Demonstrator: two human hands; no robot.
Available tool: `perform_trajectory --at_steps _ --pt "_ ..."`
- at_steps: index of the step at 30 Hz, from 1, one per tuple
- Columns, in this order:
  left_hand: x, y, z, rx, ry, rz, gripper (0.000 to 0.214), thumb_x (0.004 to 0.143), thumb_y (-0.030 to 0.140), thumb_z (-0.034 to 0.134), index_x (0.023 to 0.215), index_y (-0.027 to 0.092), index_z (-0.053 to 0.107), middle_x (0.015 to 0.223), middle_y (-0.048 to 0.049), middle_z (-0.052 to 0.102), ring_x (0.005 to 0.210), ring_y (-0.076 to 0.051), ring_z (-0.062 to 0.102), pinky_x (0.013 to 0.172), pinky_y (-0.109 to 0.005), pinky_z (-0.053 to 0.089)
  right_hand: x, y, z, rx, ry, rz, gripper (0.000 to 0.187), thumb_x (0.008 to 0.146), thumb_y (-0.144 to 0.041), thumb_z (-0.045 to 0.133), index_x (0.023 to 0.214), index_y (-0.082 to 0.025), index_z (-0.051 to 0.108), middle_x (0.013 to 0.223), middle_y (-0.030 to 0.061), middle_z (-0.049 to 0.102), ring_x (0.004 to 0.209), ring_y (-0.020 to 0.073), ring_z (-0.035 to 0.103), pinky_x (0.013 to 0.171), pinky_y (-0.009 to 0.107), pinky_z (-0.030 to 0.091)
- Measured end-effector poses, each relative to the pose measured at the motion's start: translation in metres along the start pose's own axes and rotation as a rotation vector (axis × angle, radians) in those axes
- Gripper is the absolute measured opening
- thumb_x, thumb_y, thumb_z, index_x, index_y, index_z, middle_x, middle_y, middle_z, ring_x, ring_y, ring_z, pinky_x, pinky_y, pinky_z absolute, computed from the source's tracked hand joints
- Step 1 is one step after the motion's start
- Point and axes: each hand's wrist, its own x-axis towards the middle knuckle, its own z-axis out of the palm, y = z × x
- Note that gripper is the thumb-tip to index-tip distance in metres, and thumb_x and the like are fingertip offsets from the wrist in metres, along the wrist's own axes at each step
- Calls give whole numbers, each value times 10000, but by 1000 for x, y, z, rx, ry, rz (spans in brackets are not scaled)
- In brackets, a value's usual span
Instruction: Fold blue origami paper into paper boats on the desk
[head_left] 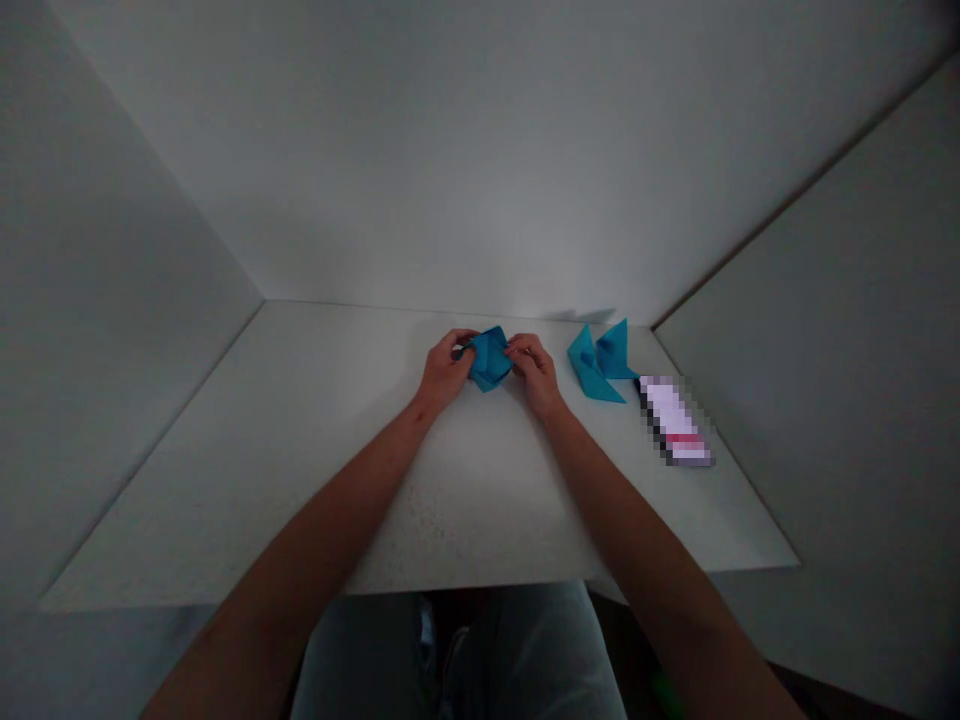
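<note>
A folded piece of blue paper (491,360) is held between my two hands, over the far middle of the white table. My left hand (445,366) grips its left edge, with the thumb on the near face. On the other side, my right hand (535,370) pinches the right edge between thumb and fingers. The paper has several creased facets and pointed corners. Farther right on the table are blue origami pieces, one folded piece (591,368) with long points and another upright piece (614,352) touching or very close to it.
A phone (677,420) with a lit, pixelated screen lies to the right, beside the blue pieces. White walls stand behind the table (247,480) and on both sides. Its front edge runs just above my legs (540,650).
</note>
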Motion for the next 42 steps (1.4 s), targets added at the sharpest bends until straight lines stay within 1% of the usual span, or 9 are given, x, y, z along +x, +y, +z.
perform_trajectory --at_steps 4,9,14,18,21,25,29,35,42 --pt "9 5 -4 43 -117 -103 263 941 309 645 1171 187 688 911 -21 704 622 -115 615 487 -193 459 10 -3 -1 398 -26 169 219 810 -395 813 907 -261 670 929 -13 602 737 139 495 659 271 428" --pt "15 7 -7 -17 -172 -190 210 928 393 688 1003 205 631 672 48 548 515 -111 516 449 -206 399 12 -10 -1 520 -24 263 282 739 -350 873 920 -270 671 873 -34 610 707 130 487 634 254 421" --pt "21 2 -9 -75 -150 -83 337 885 516 730 937 192 653 788 -5 639 674 -137 585 610 -248 491 12 -9 -3 505 67 260 285 790 -365 873 987 -285 684 944 -33 610 661 109 442 573 243 369" --pt "23 -4 -9 -74 -147 -37 415 861 582 754 951 182 690 847 -34 686 754 -164 615 690 -280 528 9 -8 -3 461 -8 178 402 736 -381 940 1018 -283 671 828 -51 544 657 115 449 563 242 350" --pt "22 -6 -8 -45 -151 -39 420 871 586 754 977 182 707 881 -52 722 796 -185 648 708 -288 549 9 -8 -4 521 -73 239 399 766 -443 916 864 -267 571 647 -98 383 539 97 278 493 240 216" --pt "19 -4 -6 -39 -187 -55 383 897 533 751 1033 176 719 988 -78 774 869 -207 707 760 -307 593 10 -10 -7 568 -140 296 612 754 -535 919 695 -258 376 564 -120 249 506 76 160 477 249 142" --pt "17 -3 -5 3 -180 -89 335 930 490 739 1057 181 723 1014 -73 787 860 -198 726 760 -307 608 11 -11 -9 591 -140 333 647 773 -617 873 676 -259 343 558 -115 228 504 76 152 477 253 138" --pt "16 -4 -5 2 -206 -134 368 918 532 755 1049 191 708 993 -58 776 789 -177 720 685 -286 595 7 -9 -6 497 -143 383 536 745 -418 866 683 -258 359 591 -96 312 528 87 253 505 251 177" --pt "11 2 -3 72 -258 -102 366 890 461 778 1120 183 716 982 -62 786 789 -184 729 691 -286 597 7 -11 -4 444 -147 420 453 796 -466 787 675 -256 405 587 -95 306 518 92 238 508 275 153"
